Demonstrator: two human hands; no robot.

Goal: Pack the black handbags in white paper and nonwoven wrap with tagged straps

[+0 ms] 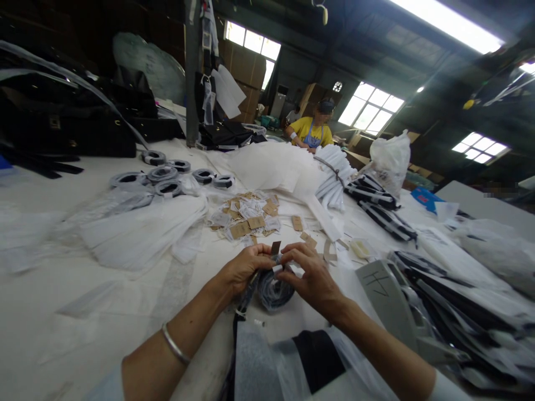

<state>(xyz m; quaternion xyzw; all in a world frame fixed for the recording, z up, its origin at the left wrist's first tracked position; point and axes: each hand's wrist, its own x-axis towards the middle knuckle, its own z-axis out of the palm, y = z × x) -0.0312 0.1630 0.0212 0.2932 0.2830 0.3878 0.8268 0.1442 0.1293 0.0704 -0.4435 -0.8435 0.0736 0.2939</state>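
Just in front of me, a coiled strap (273, 294) wrapped in clear film is held between my two hands. My left hand (244, 268) is closed at the coil's upper left, thumb and fingers pinched together. A short dark brown strip (276, 248) sticks up between the hands. My right hand (309, 274) curls over the coil's upper right, its fingers pinching a small white strip (278, 268) against it. How the strap's end lies under the fingers is hidden. Beyond my hands lies a heap of brown and white hang tags (246, 217).
Several finished coils (165, 174) sit at the back left, near clear plastic sleeves (142, 228). White foam sheets (276, 167) cover the far middle. A grey tape dispenser (387, 298) and wrapped black straps (451, 301) are at right. A co-worker in yellow (315, 131) works across the table.
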